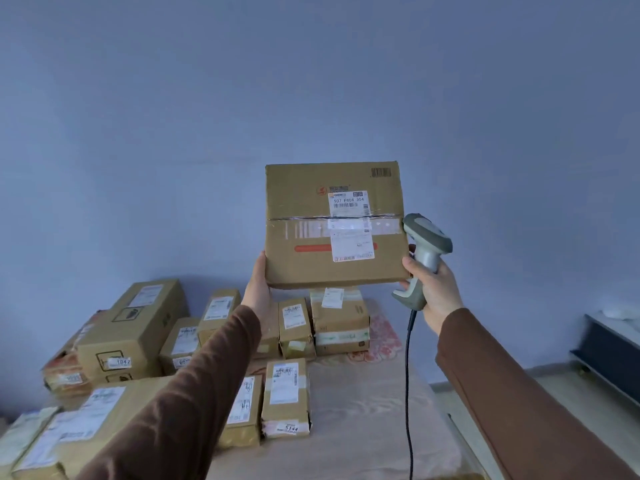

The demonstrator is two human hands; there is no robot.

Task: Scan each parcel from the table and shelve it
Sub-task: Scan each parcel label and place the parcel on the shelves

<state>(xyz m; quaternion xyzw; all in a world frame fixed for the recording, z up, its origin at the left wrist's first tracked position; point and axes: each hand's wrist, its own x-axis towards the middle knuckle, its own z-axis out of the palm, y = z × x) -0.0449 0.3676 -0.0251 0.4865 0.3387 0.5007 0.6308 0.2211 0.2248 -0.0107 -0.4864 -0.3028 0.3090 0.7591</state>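
crowding the cloth-covered surface [363, 403] under a blue wall [173, 133], brown parcels [284, 396]; left hand [258, 289] grips the raised box [332, 226], right hand [434, 289] wrapping the scanner [424, 251] just beside it

We have one wide-angle view, worn on the head, facing forward and slightly down over the desk [363, 410] toward the blue wall [311, 81], close behind both outstretched arms.

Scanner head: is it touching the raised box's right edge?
Cannot tell. In the head view the scanner head overlaps the raised box at its right edge, with no visible gap, but depth is unclear.
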